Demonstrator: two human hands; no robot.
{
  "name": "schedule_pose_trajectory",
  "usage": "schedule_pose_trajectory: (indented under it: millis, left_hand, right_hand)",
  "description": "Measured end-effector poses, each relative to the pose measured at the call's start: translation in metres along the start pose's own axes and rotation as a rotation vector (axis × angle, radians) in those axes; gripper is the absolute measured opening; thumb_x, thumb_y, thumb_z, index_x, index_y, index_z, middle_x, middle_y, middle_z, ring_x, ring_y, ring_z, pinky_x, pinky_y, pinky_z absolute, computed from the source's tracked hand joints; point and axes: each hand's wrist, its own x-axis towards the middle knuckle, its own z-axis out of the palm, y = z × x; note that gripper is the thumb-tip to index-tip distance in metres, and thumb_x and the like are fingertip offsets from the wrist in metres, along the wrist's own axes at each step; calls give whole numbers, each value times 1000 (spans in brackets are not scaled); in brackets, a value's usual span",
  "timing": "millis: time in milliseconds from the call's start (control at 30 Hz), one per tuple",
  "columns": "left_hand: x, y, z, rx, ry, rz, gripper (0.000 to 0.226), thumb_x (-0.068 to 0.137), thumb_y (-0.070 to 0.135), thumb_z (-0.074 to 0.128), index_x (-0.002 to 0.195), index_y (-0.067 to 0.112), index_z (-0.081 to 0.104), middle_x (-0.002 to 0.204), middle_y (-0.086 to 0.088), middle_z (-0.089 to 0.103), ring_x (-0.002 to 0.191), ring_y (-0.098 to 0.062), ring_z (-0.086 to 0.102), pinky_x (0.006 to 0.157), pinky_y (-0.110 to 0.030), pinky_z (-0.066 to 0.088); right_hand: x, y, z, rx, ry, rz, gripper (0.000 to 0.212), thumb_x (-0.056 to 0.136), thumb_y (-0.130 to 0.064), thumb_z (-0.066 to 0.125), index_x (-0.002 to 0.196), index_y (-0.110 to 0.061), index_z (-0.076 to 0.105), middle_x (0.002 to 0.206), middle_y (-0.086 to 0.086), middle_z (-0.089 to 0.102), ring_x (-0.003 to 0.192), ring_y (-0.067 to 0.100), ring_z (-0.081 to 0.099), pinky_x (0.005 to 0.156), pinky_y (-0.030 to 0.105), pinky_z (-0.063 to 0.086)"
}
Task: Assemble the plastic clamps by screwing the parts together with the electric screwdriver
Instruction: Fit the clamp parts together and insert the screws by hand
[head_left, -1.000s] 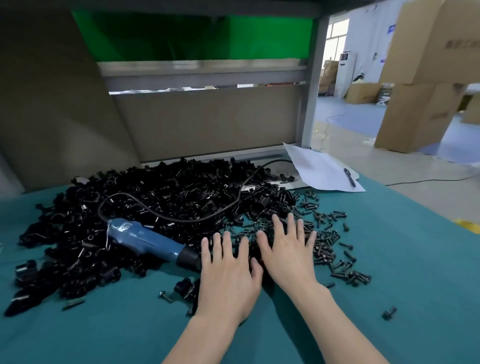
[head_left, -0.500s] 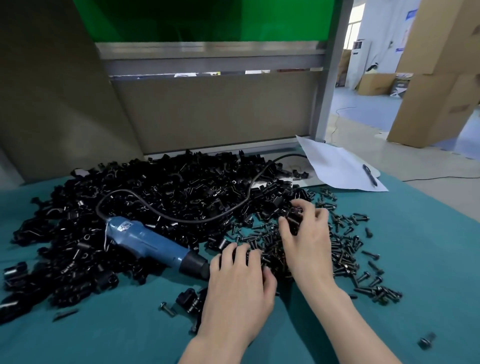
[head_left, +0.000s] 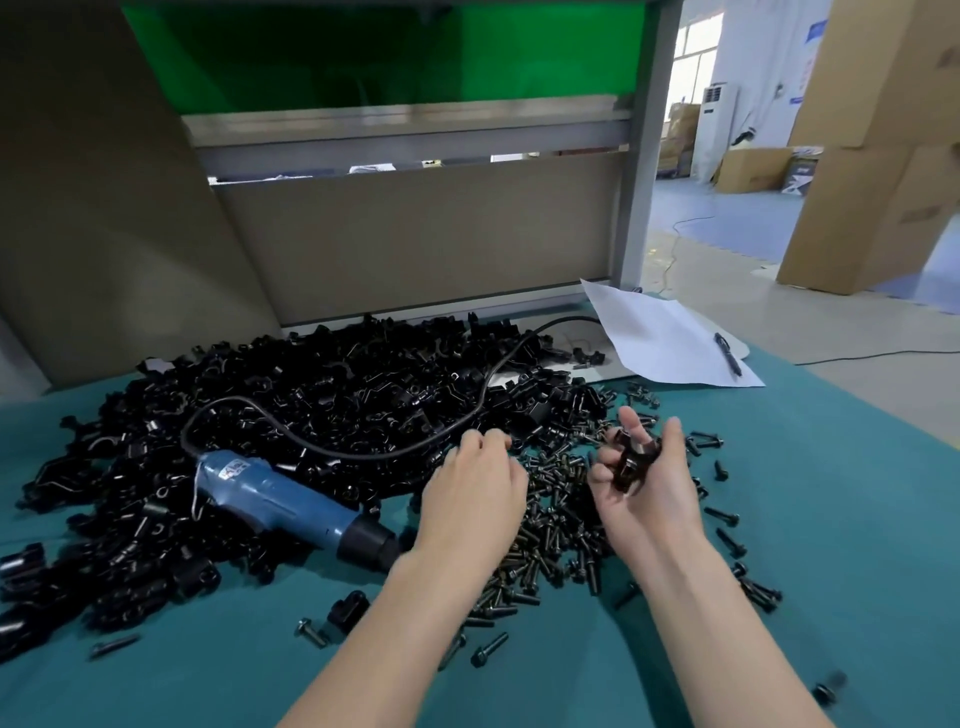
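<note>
Right, the right hand (head_left: 644, 488) is up off the surface (head_left: 841, 519), palm turned in, with fingers and thumb curled round a black clamp part (head_left: 630, 462), so one piece is in hand. The left hand (head_left: 472, 493) is down low, knuckles toward us, fingers curled into the seam where the pile of clamp parts (head_left: 311, 410) meets the spread of screws (head_left: 556, 519). Whether it has pinched anything I cannot tell, because the fingertips are hidden. The electric screwdriver (head_left: 291, 512) lies on its side just left of that hand, its black nose near the left wrist and its cord (head_left: 332, 452) looping back over the pile.

So this looks like the gathering step: a mating half and a screw to find before any driving. To do it well, I'd say turn the held part until its screw hole shows. Then pick a partner off the top of the heap rather than digging, since these pieces look tangled and may drag neighbours along. Take a single screw by the head, shank down. Seat the two halves flush and start the screw by finger before reaching for the driver, and mind the cord, which runs right by the left fingers
</note>
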Motion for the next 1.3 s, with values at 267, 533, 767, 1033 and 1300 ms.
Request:
schedule_pose_trajectory:
  millis: [267, 533, 767, 1033, 1300]
  left_hand:
    - [64, 25, 18, 452, -127, 45, 35, 102, 22, 55, 134, 8, 52, 137, -14, 48, 129, -31, 47, 105, -42, 37]
    - [61, 22, -1, 449, -312, 150, 34, 100, 6, 47, 133, 5, 49, 131, -15, 52, 122, -34, 51, 100, -43, 42]
    - [3, -11, -43, -318, 21, 56, 37, 99, 29, 57, 136, 31, 55, 120, 9, 54, 94, -2, 57, 82, -15, 47]
    - [-92, -40, -41, -1084, 287, -98, 36, 97, 12, 65, 112, 45, 62, 102, 10, 71, 86, -8, 69, 72, -14, 54]
    - [-104, -43, -29, -1272, 214, -164, 47, 97, -3, 52, 104, 38, 74, 106, 5, 77, 100, -13, 73, 84, -18, 55]
  right_hand:
    - [-1, -2, 9, -100, -54, -27, 8, 106, -15, 49, 100, -12, 54, 87, 3, 52, 72, 14, 52, 56, 24, 38]
    - [-2, 2, 8, -152, -47, -69, 39, 111, -33, 42, 111, -3, 66, 91, 12, 75, 66, 12, 68, 66, 24, 54]
    - [-4, 13, 8, -218, -173, -19, 31, 105, -34, 54, 112, -7, 68, 81, 6, 78, 56, 8, 65, 51, 20, 54]
    - [-37, 44, 13, -458, -353, 150, 28, 98, -24, 64, 116, -4, 73, 96, 8, 78, 62, 9, 66, 54, 19, 53]
    - [-59, 69, 1, -788, -572, -5, 38, 83, -43, 79, 120, -36, 75, 109, 2, 78, 86, 17, 73, 62, 21, 52]
